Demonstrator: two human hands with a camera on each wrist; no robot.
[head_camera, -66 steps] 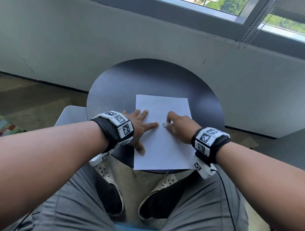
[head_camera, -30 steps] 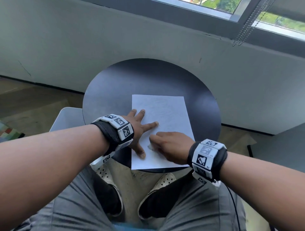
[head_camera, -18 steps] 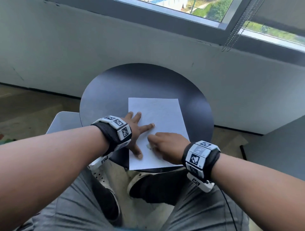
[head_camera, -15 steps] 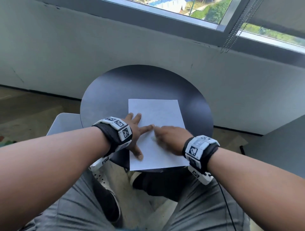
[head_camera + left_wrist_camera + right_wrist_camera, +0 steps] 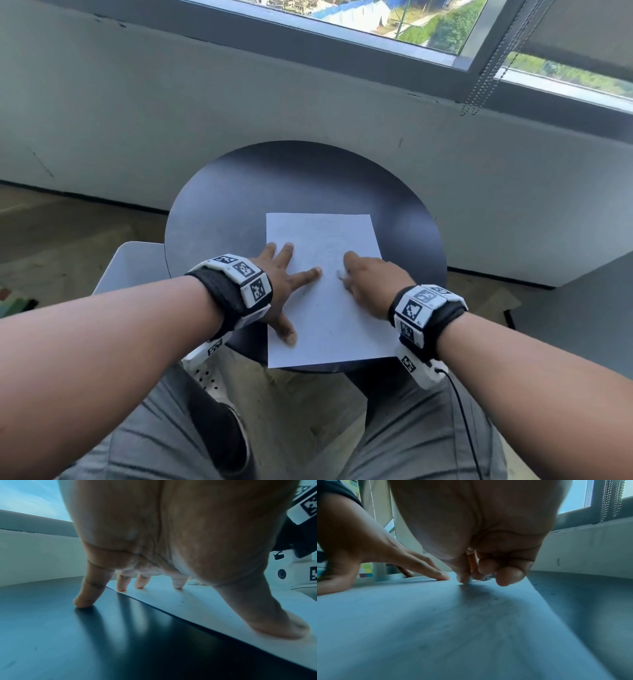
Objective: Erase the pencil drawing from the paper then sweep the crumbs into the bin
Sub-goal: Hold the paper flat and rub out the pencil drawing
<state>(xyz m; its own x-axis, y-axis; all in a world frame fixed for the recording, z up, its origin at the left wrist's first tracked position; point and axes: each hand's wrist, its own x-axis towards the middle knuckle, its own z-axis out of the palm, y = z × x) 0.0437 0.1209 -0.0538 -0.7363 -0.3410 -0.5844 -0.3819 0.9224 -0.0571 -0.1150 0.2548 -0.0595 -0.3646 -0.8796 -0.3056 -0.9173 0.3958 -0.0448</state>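
Right hand [image 5: 371, 282]: fingers curled, pinching a small white eraser [image 5: 339, 273] against the paper [image 5: 329, 329] | Left hand [image 5: 279, 286]: splayed flat, pinning the sheet's left edge on the round dark table [image 5: 222, 212] | Step: erasing, faint pencil lines remain | Next: further strokes, then sweeping crumbs toward the white bin [image 5: 132, 265].

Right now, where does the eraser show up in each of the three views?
Head: the eraser is a small white bit at the right hand's fingertips, mid-sheet.
Left wrist: a pale sliver past the left hand's index finger, centre right.
Right wrist: a greyish edge pinched under the curled fingers, upper centre.
Shared landmark: the white paper on the dark round table.
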